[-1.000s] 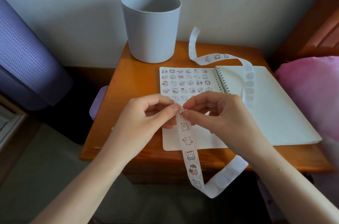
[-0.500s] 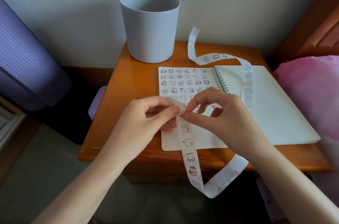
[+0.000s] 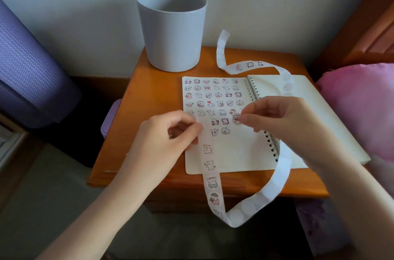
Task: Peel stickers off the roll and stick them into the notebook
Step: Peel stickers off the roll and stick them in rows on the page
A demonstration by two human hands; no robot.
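Head view: your left hand (image 3: 170,132) pinches the sticker strip (image 3: 213,183) over the open notebook (image 3: 230,153) on the wooden surface (image 3: 153,97), the strip trailing off the notebook's near edge. Your right hand (image 3: 283,123) pinches one peeled sticker (image 3: 236,118) just above the notebook's left page. A grey bin (image 3: 172,31) stands behind the notebook.

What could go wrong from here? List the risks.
1. The small round sticker pinched by the right hand hangs over a page already crowded with stickers on the white spiral notebook; it could land overlapping a neighbour.
2. The white sticker strip, held by the left hand, loops off the orange wooden table; its dangling weight might drag it off.
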